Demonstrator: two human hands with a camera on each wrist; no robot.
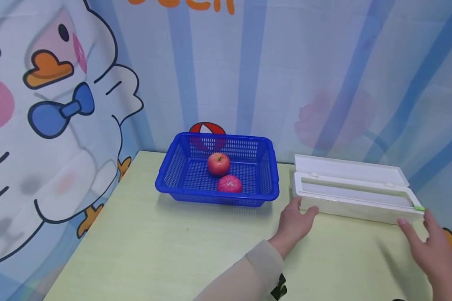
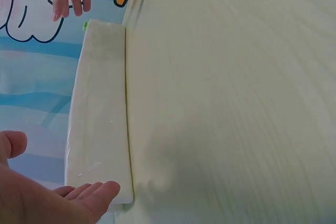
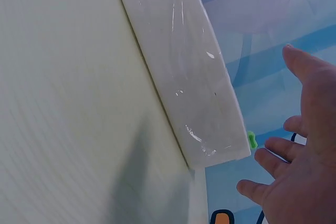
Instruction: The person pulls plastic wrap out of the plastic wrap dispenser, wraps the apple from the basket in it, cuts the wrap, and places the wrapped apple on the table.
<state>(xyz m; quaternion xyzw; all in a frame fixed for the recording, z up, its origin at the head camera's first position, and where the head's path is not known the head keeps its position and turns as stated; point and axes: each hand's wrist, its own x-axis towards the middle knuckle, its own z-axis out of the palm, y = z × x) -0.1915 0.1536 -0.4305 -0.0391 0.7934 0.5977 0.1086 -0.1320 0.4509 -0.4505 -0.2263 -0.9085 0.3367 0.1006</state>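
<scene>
A long white box [image 1: 358, 207] with its lid [image 1: 350, 169] raised lies at the table's back right. A green tab [image 1: 419, 207] sits at its right end. My left hand [image 1: 295, 223] is at the box's left end, thumb and fingers apart; in the left wrist view its fingers [image 2: 100, 195] lie along that end, though contact is hard to tell. Beside the right end is my right hand [image 1: 431, 246], its fingers spread. The right wrist view shows these fingers [image 3: 273, 163] extended near the green tab, with nothing held.
A blue plastic basket [image 1: 165, 193] stands left of the box. Inside it are a red apple [image 1: 218, 164] and a round pink striped fruit-like thing [image 1: 229, 184]. A printed cloth backdrop [image 1: 218, 75] hangs behind the pale table [image 1: 165, 251].
</scene>
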